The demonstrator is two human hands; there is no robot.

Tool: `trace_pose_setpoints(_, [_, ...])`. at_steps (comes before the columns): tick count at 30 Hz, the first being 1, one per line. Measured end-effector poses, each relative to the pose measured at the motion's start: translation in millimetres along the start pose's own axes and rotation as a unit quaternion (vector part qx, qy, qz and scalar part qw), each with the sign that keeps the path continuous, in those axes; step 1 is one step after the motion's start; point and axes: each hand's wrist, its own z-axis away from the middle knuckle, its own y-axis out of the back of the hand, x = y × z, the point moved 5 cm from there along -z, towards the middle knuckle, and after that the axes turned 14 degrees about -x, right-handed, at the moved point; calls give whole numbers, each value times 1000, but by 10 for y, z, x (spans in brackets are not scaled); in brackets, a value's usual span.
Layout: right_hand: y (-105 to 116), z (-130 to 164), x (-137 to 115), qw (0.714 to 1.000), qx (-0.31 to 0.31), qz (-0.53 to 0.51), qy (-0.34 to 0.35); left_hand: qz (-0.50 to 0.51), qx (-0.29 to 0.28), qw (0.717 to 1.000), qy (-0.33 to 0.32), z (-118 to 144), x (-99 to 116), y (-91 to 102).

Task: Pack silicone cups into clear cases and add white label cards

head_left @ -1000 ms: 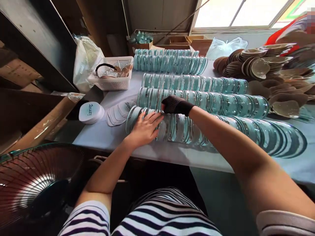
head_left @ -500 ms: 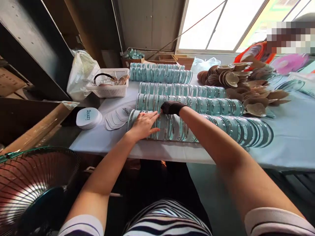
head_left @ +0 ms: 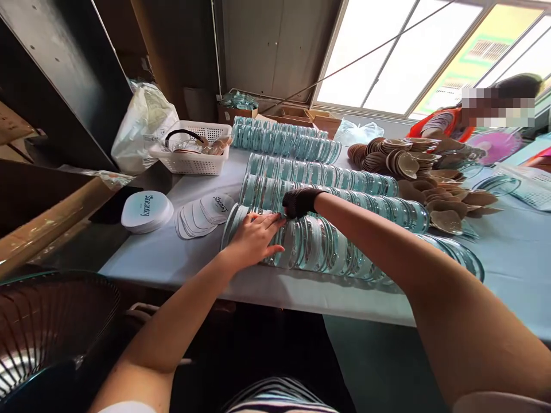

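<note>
Several long rows of clear, bluish round pieces, packed upright on their edges, lie across the table. My bare left hand [head_left: 257, 236] rests on the left part of the nearest row [head_left: 318, 246], fingers stretched out and thumb apart. Just beside its fingertips, my right hand [head_left: 301, 202], in a dark glove, is closed with its fingertips pointing down at the top of the same row. What those fingertips hold, if anything, is hidden. Behind the glove runs a second row [head_left: 370, 206] of the same pieces. White printed cards [head_left: 196, 218] lie fanned out left of my left hand.
A stack of white cards [head_left: 147, 212] and a white basket [head_left: 193, 165] with a black band stand on the left. Brown shell-shaped pieces [head_left: 404, 160] are piled at the right, near a person in an orange vest [head_left: 434, 120]. A fan [head_left: 47, 338] stands at lower left.
The camera view has shifted, so the table sits lower in the picture. Both hands stay at about the same place on the nearest row. The person opposite appears lower and further left.
</note>
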Motion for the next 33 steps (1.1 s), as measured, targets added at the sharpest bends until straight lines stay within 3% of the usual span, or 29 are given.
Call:
trace_pose_setpoints(6, [-74, 170, 29, 997, 74, 6, -7, 7, -11, 1000, 13, -22, 28, 19])
trace_pose_setpoints(8, [-167, 314, -4, 987, 155, 5, -39, 10, -24, 999, 22, -30, 39, 35])
trace_pose_setpoints(11, [-411, 613, -112, 951, 296, -34, -88, 15, -41, 998, 37, -44, 48, 45])
trace_pose_setpoints(14, [-774, 833, -342, 918, 371, -66, -125, 13, -38, 998, 42, -58, 57, 35])
trace_pose_setpoints(17, [-1204, 824, -685, 909, 387, -67, -136, 10, -35, 999, 40, -70, 48, 10])
trace_pose_setpoints(20, [-1626, 677, -1001, 921, 369, -60, -109, 13, -41, 998, 42, -61, 8, -4])
trace_pose_setpoints(23, [-1847, 664, -1060, 934, 346, -55, -65, 10, -40, 998, 42, -24, 1, 21])
trace_pose_setpoints(26, [-1656, 887, -648, 913, 393, -75, -73, -12, -4, 999, 38, -20, 115, 79])
trace_pose_setpoints(29, [-1161, 1012, 84, 883, 428, -119, -155, -22, 31, 999, 10, -116, 341, 85])
trace_pose_setpoints(31, [-826, 806, 432, 928, 330, -112, -133, -15, 23, 1000, -7, -219, 467, 37])
trace_pose_setpoints(33, [-581, 514, 585, 971, 208, -92, -75, -8, 6, 1000, -9, -306, 524, -19])
